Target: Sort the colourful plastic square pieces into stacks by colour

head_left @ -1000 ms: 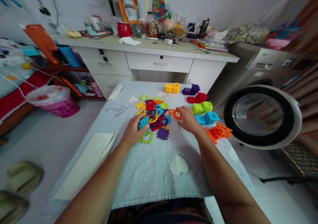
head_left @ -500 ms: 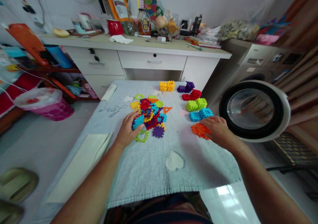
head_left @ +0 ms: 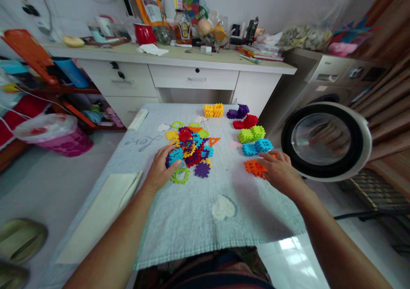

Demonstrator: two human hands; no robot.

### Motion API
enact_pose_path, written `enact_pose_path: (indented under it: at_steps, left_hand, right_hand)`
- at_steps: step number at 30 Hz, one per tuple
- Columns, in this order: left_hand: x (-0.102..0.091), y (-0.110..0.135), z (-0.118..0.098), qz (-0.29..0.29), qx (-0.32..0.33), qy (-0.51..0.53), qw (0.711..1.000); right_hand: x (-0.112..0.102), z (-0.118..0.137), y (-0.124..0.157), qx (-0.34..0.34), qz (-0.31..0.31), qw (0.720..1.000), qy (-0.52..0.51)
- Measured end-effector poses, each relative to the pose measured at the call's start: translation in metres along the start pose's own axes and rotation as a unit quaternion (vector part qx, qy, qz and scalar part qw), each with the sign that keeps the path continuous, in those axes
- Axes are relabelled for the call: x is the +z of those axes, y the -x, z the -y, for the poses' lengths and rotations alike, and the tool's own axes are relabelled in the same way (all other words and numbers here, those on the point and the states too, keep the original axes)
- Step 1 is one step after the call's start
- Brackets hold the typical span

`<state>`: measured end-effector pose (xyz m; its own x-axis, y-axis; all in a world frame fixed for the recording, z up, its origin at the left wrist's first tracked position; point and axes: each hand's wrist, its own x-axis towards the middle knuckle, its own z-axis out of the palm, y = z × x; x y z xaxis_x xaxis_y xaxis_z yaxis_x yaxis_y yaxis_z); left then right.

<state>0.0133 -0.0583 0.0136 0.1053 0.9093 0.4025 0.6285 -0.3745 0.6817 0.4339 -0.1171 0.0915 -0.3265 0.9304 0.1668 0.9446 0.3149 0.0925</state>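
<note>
My left hand point(head_left: 162, 169) rests at the near left side of a mixed pile of plastic interlocking building blocks point(head_left: 188, 146). Its thumb and fingers are apart around a blue block point(head_left: 175, 155), which lies in the pile. A lime square frame piece point(head_left: 180, 176) and a purple block point(head_left: 202, 170) lie at the pile's near edge. On the right, my right hand point(head_left: 278, 167) is over the orange blocks point(head_left: 254, 168), its fingers curled down onto them; part of the orange is hidden under the hand.
Beyond my right hand, sorted blocks form a row: blue point(head_left: 257, 147), lime point(head_left: 251, 133), red point(head_left: 246, 121), purple point(head_left: 238, 111) and yellow point(head_left: 213, 110). A folded cloth point(head_left: 99, 216) and a white box point(head_left: 138, 120) lie left. A washing machine point(head_left: 326, 141) stands right with its door open.
The whole view has shifted slightly left. Both hands stay at the same blocks, and the pile and the sorted row look unchanged.
</note>
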Motion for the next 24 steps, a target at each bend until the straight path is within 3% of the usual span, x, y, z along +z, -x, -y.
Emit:
enact_pose_path:
  at_steps: [4, 11, 14, 17, 24]
  left_hand:
    - [-0.003, -0.001, -0.001, -0.028, -0.013, 0.003, 1.000]
    - [-0.008, -0.001, -0.006, -0.058, -0.083, 0.003, 0.995]
    - [-0.008, 0.000, -0.009, -0.052, -0.083, 0.010, 0.995]
    - [-0.006, 0.000, -0.011, -0.043, -0.069, 0.029, 0.996]
    - [-0.003, -0.001, -0.012, -0.037, -0.055, 0.076, 0.995]
  right_hand:
    - [-0.006, 0.024, -0.018, -0.012, -0.003, 0.998, -0.068]
    - [-0.003, 0.098, -0.071, -0.110, 0.040, 0.972, -0.205]
    - [0.010, 0.125, -0.086, -0.117, 0.040, 0.967, -0.223]
    - [0.030, 0.143, -0.093, -0.104, 0.001, 0.964, -0.246]
    - [0.061, 0.157, -0.099, -0.081, -0.049, 0.963, -0.254]
